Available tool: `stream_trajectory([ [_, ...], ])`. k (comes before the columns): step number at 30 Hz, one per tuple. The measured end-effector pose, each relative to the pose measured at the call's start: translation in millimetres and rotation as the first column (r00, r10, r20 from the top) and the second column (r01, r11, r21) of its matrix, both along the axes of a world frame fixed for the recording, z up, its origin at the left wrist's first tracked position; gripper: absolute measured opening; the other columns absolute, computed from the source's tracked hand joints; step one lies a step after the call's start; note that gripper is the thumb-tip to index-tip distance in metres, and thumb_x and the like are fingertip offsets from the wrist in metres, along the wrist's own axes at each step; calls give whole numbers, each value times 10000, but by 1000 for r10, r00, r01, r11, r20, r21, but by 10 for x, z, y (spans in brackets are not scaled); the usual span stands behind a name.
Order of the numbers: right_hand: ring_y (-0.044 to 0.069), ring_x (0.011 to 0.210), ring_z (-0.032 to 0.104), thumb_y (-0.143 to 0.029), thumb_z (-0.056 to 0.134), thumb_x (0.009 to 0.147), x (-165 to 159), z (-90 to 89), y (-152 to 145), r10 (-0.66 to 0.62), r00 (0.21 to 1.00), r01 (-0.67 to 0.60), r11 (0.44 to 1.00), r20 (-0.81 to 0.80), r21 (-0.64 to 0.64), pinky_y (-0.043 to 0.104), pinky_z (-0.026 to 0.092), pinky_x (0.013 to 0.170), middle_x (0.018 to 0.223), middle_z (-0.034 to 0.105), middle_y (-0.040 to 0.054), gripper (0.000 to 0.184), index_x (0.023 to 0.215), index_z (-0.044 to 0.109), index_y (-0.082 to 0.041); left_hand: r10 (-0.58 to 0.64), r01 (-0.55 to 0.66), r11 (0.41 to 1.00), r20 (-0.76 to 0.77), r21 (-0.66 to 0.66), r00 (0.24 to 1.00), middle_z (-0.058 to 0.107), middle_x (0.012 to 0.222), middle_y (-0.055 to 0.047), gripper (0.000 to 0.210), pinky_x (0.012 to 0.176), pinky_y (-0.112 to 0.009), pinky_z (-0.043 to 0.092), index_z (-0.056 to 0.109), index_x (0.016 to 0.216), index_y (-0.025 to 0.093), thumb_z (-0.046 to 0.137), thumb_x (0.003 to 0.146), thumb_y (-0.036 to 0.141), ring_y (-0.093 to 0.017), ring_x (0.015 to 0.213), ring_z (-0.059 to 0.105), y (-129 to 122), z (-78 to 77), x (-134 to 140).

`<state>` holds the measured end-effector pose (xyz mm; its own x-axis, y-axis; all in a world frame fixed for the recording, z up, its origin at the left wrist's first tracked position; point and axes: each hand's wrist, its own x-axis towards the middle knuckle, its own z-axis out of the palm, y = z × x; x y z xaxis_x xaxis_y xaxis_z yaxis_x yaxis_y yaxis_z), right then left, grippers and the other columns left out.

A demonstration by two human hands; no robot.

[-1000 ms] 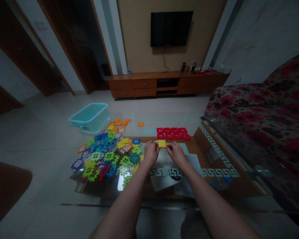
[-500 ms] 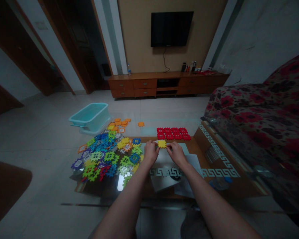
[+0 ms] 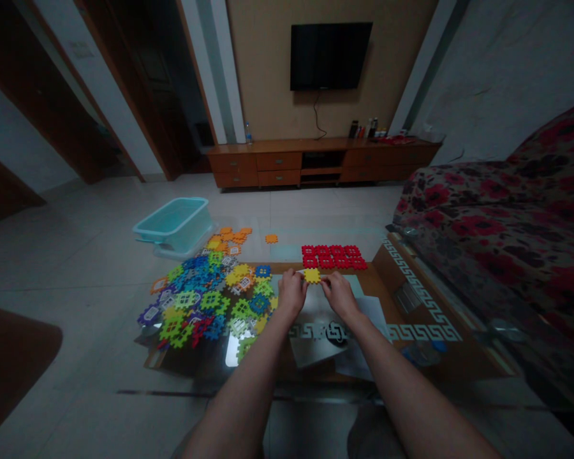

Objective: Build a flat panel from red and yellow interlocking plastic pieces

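The yellow piece [image 3: 312,275] is sitting right between the two hands, at the tips of their fingers. The left hand [image 3: 293,293] is pinching its left side, and the right hand [image 3: 338,293] is pinching its right side. Two rows of red pieces [image 3: 333,257] are lying just past it, and a big colorful pile [image 3: 188,298] is lying left of the left hand.

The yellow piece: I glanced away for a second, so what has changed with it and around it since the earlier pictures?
Nothing visibly changed: nothing was taken up or let go. The left hand and right hand still hold the yellow piece by its opposite sides. The red pieces, colourful pile and teal bin stayed put.
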<state>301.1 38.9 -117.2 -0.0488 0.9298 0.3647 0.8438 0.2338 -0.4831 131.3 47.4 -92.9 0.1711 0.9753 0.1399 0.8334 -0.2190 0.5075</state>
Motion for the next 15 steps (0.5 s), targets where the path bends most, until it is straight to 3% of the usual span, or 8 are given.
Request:
stream_trajectory([
  [15,228,840,621,-118,566,880,-25,-16,13,-11,1000,11,1000,-7,6,333,490,814,866,643,100,143,904,706,-139,23,-23,1000,9,-1,1000,616,1109,-88,156,925,-340,427,678,1018,195,626,879,242,-239,1102,546,21,-1,6],
])
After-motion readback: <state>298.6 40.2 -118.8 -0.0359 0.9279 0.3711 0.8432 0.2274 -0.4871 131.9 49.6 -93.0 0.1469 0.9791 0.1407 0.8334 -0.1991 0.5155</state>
